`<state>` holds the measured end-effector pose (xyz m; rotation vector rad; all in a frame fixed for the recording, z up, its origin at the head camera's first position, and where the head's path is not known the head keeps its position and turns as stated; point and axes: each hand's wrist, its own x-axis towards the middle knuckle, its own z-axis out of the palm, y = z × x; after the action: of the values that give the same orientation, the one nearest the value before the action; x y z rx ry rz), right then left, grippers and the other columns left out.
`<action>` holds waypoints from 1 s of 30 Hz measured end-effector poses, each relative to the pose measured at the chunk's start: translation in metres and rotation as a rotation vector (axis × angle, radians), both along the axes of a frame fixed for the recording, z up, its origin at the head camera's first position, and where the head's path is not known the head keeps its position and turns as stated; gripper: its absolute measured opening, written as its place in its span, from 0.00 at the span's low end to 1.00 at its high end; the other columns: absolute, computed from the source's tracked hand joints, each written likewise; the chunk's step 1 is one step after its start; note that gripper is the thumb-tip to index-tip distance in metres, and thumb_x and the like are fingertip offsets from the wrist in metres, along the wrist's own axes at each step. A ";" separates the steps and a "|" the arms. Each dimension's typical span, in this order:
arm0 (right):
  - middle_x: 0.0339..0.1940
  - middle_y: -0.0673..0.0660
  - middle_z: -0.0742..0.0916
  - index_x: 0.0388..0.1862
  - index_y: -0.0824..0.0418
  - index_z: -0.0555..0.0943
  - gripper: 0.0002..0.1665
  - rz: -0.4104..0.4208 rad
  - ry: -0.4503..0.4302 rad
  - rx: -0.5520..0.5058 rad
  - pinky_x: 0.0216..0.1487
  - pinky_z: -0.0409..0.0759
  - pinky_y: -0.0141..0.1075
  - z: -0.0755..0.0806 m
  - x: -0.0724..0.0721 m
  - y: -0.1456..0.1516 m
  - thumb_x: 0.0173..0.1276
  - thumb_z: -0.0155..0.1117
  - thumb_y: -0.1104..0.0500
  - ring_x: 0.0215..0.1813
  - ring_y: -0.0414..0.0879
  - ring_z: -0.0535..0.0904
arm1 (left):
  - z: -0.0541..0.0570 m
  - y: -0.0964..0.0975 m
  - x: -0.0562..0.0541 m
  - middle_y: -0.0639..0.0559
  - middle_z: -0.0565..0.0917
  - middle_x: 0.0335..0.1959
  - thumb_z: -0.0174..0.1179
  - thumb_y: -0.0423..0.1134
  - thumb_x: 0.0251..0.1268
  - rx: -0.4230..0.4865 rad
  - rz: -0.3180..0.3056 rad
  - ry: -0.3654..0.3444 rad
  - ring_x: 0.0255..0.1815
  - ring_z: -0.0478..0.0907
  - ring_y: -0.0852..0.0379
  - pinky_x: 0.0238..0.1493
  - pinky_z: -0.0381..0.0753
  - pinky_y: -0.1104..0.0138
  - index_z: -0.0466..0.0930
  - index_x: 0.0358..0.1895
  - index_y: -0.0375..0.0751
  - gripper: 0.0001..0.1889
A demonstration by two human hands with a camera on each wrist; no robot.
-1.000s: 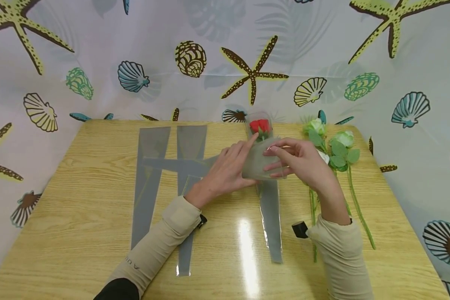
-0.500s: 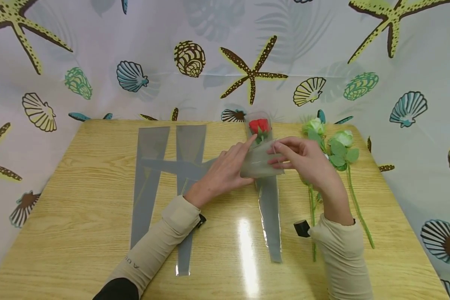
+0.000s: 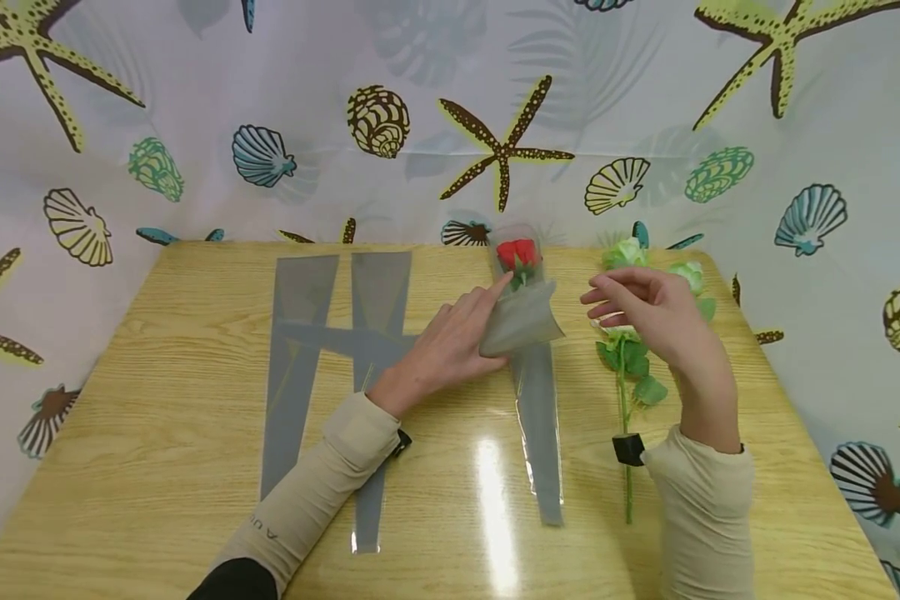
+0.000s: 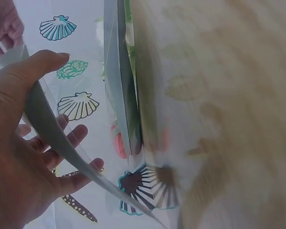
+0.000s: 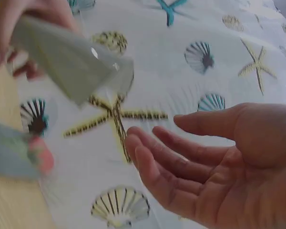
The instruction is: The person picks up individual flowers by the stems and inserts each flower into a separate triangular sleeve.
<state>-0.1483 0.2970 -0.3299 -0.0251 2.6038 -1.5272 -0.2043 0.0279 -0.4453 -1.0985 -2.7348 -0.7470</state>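
My left hand (image 3: 453, 337) holds a translucent grey flower sleeve (image 3: 521, 325) near its wide end, with the thumb on one side and the fingers on the other in the left wrist view. The sleeve's narrow tail passes leftward under the hand. Below it, a second sleeve (image 3: 542, 433) lies on the table with a red rose (image 3: 517, 252) inside; the stem is partly hidden. My right hand (image 3: 656, 321) hovers to the right, above pale artificial flowers (image 3: 626, 252). Its fingers are loosely bent and apart, with nothing between them in the right wrist view.
Two more flat grey sleeves, one further left (image 3: 296, 367) and one nearer the middle (image 3: 378, 292), lie on the wooden table (image 3: 157, 417). Green stems (image 3: 628, 500) run toward the front at right. A cloth printed with shells and starfish (image 3: 420, 183) hangs behind.
My right hand has let go of the held sleeve's open edge and moved right, over the pale flowers. The sleeve's mouth now curls freely. My left hand has stayed in place.
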 end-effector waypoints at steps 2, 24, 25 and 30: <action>0.40 0.33 0.89 0.69 0.70 0.76 0.31 -0.028 -0.032 0.069 0.46 0.86 0.26 -0.004 -0.002 0.017 0.85 0.54 0.45 0.42 0.30 0.88 | 0.001 0.001 0.000 0.47 0.78 0.66 0.75 0.51 0.62 -0.002 -0.002 -0.004 0.57 0.77 0.52 0.53 0.82 0.52 0.42 0.88 0.48 0.59; 0.18 0.47 0.84 0.21 0.59 0.85 0.22 0.085 -0.514 0.404 0.27 0.71 0.33 -0.075 -0.030 0.067 0.77 0.68 0.52 0.19 0.38 0.70 | 0.004 0.000 0.003 0.44 0.76 0.68 0.75 0.51 0.64 0.007 -0.028 -0.055 0.58 0.77 0.50 0.58 0.82 0.51 0.41 0.88 0.48 0.59; 0.17 0.47 0.83 0.21 0.59 0.85 0.22 0.086 -0.513 0.410 0.28 0.71 0.34 -0.077 -0.030 0.066 0.76 0.68 0.53 0.19 0.38 0.70 | 0.004 0.000 0.003 0.44 0.76 0.68 0.75 0.51 0.64 0.007 -0.029 -0.059 0.58 0.77 0.50 0.58 0.82 0.50 0.41 0.88 0.48 0.59; 0.17 0.46 0.79 0.26 0.59 0.83 0.20 0.085 -0.452 0.355 0.28 0.70 0.34 -0.075 -0.032 0.067 0.80 0.62 0.53 0.20 0.37 0.68 | 0.003 0.000 0.003 0.44 0.77 0.68 0.74 0.51 0.65 0.010 -0.035 -0.063 0.57 0.77 0.50 0.58 0.82 0.51 0.41 0.88 0.48 0.58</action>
<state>-0.1804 0.3638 -0.4046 0.2128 2.4196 -0.8939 -0.2013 0.0274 -0.4422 -1.1424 -2.7664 -0.8130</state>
